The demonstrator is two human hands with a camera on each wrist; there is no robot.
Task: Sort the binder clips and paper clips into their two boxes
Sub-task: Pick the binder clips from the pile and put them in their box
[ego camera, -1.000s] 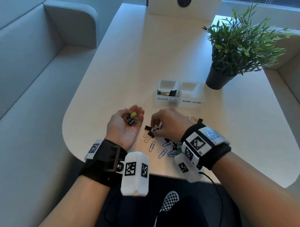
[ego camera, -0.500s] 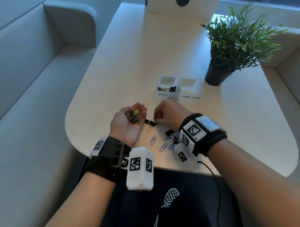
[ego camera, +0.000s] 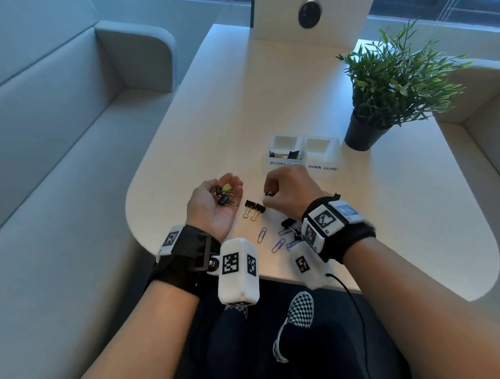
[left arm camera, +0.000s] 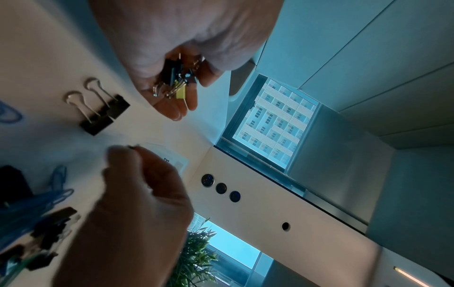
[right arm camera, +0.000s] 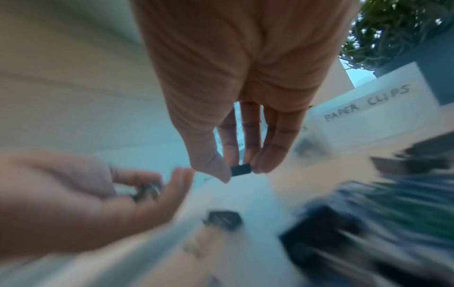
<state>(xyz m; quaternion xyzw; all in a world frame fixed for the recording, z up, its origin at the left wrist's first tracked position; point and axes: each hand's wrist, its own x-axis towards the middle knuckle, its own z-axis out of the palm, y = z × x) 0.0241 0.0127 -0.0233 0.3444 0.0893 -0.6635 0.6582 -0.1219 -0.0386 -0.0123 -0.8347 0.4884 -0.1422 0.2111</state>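
One small black binder clip (right arm camera: 241, 169) is pinched between the thumb and fingertips of our right hand (ego camera: 291, 192), lifted off the table (ego camera: 400, 212) just short of the two boxes; the other fingers curl in loosely. Our left hand (ego camera: 215, 203) lies palm up near the table's left edge, fingers cupped round a small heap of binder clips (ego camera: 223, 194), black ones with wire handles and one yellow. Between our two hands a pair of black binder clips (ego camera: 254, 209) lies flat on the table, side by side and touching, handles toward the near edge. Closer to that near edge, beside and partly under our right wrist, we see several blue paper clips (ego camera: 262, 234) and more black binder clips (ego camera: 289, 224) mixed in a loose scatter; the wrist views blur them. One more dark clip (ego camera: 336, 195) peeks out past the right wrist. The two white boxes stand touching each other toward the middle of the table: the binder clips box (ego camera: 284, 148) on the left, labelled and already holding a few clips, and the paper clips box (ego camera: 322, 148) on the right, whose inside we cannot make out. A potted plant (ego camera: 381, 99) stands beside them toward the table's right edge, and a grey bench (ego camera: 58, 167) runs along the left side
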